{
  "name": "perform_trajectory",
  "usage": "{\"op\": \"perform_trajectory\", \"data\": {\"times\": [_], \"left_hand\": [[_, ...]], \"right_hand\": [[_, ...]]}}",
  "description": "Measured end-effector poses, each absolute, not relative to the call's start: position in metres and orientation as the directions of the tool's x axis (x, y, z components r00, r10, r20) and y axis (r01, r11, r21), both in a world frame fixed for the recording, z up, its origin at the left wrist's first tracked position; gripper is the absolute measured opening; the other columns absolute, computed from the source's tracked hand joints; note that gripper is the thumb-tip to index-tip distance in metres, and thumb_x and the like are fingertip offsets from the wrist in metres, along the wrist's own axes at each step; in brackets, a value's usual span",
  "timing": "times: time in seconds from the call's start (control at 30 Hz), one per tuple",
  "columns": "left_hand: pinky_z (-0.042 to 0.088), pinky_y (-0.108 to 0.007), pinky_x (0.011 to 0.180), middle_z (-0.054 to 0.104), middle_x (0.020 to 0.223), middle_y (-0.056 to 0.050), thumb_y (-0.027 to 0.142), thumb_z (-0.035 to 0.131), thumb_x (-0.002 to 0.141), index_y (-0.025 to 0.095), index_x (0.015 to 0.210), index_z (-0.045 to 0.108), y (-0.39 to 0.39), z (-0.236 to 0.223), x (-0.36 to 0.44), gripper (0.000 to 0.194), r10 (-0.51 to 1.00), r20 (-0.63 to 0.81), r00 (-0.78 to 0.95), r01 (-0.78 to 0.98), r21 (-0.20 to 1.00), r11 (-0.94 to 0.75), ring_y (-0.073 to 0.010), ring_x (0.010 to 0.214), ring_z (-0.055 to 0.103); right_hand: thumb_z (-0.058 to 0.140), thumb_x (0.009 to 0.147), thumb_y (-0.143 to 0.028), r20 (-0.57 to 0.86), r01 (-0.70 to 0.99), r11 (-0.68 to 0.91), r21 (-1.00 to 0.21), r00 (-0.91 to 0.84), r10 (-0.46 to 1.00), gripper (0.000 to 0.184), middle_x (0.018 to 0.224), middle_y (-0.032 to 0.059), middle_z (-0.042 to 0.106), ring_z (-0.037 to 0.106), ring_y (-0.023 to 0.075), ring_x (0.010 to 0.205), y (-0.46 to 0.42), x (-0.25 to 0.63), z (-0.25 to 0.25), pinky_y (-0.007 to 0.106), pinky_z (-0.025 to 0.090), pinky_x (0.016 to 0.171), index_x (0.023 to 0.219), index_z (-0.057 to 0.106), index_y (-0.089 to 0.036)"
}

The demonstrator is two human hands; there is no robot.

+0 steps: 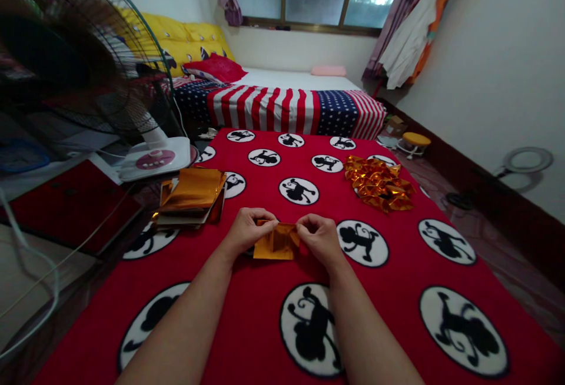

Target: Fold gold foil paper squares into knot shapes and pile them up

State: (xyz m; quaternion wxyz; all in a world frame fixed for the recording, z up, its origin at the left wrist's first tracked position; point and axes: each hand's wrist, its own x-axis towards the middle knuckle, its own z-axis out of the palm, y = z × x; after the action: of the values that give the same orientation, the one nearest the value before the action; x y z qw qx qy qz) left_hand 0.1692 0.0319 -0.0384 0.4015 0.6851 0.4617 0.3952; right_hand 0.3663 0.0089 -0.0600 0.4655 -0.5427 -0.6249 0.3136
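A small sheet of gold foil paper point(276, 245) is held between my two hands, just above the red cloth point(247, 332) with black monkeys in white circles. My left hand point(249, 229) pinches its upper left corner between thumb and fingers. At the upper right corner, my right hand point(320, 236) grips it the same way. The paper's top edge looks folded or creased. Left of my hands lies a stack of gold foil sheets point(194, 189). To the far right sits a pile of folded gold foil pieces point(377, 182).
A standing fan point(154, 158) is close on the left, beside a dark red box or board point(73, 202). Behind the cloth is a bed with a striped and starred cover point(265, 108). On the right floor stand a yellow stool point(416, 139) and a ring-shaped lamp point(527, 160).
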Motion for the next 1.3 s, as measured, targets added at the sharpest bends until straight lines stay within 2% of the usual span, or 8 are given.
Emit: {"op": "perform_trajectory", "data": {"times": [0.17, 0.3, 0.4, 0.47, 0.63, 0.9, 1.3], "left_hand": [[0.04, -0.019, 0.05, 0.067, 0.06, -0.003, 0.032, 0.069, 0.069, 0.012, 0.07, 0.073, 0.033, -0.038, 0.164, 0.021, 0.979, 0.113, 0.169, 0.267, 0.951, -0.156, -0.0116, 0.053, 0.055], [0.037, -0.018, 0.046, 0.064, 0.054, -0.001, 0.034, 0.069, 0.068, 0.012, 0.07, 0.072, 0.034, -0.039, 0.164, 0.022, 0.989, 0.093, 0.112, 0.229, 0.966, -0.117, -0.0101, 0.048, 0.052], [0.039, -0.018, 0.047, 0.067, 0.06, -0.002, 0.034, 0.068, 0.069, 0.012, 0.071, 0.073, 0.032, -0.038, 0.172, 0.022, 0.977, 0.111, 0.181, 0.247, 0.957, -0.154, -0.0107, 0.051, 0.054], [0.041, -0.018, 0.049, 0.069, 0.063, -0.003, 0.033, 0.067, 0.071, 0.012, 0.071, 0.074, 0.031, -0.038, 0.178, 0.022, 0.971, 0.121, 0.209, 0.252, 0.952, -0.173, -0.0113, 0.054, 0.057], [0.043, -0.018, 0.051, 0.071, 0.067, -0.003, 0.034, 0.068, 0.072, 0.013, 0.073, 0.074, 0.03, -0.037, 0.18, 0.022, 0.969, 0.132, 0.208, 0.253, 0.95, -0.183, -0.0119, 0.058, 0.059], [0.043, -0.019, 0.05, 0.071, 0.067, -0.003, 0.036, 0.07, 0.072, 0.013, 0.076, 0.074, 0.031, -0.04, 0.176, 0.024, 0.975, 0.14, 0.174, 0.239, 0.954, -0.18, -0.012, 0.056, 0.059], [0.046, -0.019, 0.055, 0.073, 0.072, -0.004, 0.035, 0.07, 0.073, 0.012, 0.078, 0.074, 0.033, -0.045, 0.177, 0.024, 0.974, 0.126, 0.186, 0.197, 0.967, -0.163, -0.0127, 0.061, 0.062]], "right_hand": [[0.061, 0.073, -0.026, 0.21, 0.31, 0.164, -0.936, 0.119, 0.97, 0.012, 0.057, -0.0007, 0.06, 0.052, 0.0115, 0.05, 0.009, 0.374, -0.059, 0.021, 0.038, 0.048, 0.066, 0.065, -0.016], [0.063, 0.076, -0.034, 0.183, 0.174, 0.142, -0.974, 0.246, 0.952, 0.017, 0.063, -0.0002, 0.062, 0.055, 0.0126, 0.055, 0.011, 0.378, -0.056, 0.022, 0.043, 0.052, 0.074, 0.065, -0.017], [0.067, 0.076, -0.04, 0.184, 0.094, 0.173, -0.98, 0.132, 0.974, 0.025, 0.081, 0.0028, 0.067, 0.062, 0.0149, 0.069, 0.01, 0.369, -0.053, 0.024, 0.049, 0.063, 0.088, 0.064, -0.019], [0.072, 0.073, -0.039, 0.176, 0.106, 0.17, -0.98, 0.053, 0.983, 0.03, 0.087, 0.0041, 0.069, 0.064, 0.0164, 0.074, 0.009, 0.361, -0.052, 0.025, 0.051, 0.066, 0.094, 0.064, -0.019], [0.071, 0.072, -0.035, 0.152, 0.193, 0.148, -0.97, 0.005, 0.988, 0.019, 0.074, 0.0022, 0.068, 0.062, 0.0159, 0.067, 0.007, 0.354, -0.055, 0.024, 0.048, 0.059, 0.082, 0.067, -0.019], [0.067, 0.076, -0.038, 0.147, 0.096, 0.143, -0.985, 0.034, 0.989, 0.021, 0.068, 0.0027, 0.068, 0.061, 0.0152, 0.061, 0.006, 0.359, -0.052, 0.024, 0.046, 0.056, 0.075, 0.069, -0.017], [0.068, 0.074, -0.035, 0.183, 0.118, 0.171, -0.978, 0.106, 0.977, 0.019, 0.062, 0.0008, 0.066, 0.058, 0.0138, 0.058, 0.004, 0.357, -0.046, 0.022, 0.044, 0.055, 0.069, 0.07, -0.016]]}}
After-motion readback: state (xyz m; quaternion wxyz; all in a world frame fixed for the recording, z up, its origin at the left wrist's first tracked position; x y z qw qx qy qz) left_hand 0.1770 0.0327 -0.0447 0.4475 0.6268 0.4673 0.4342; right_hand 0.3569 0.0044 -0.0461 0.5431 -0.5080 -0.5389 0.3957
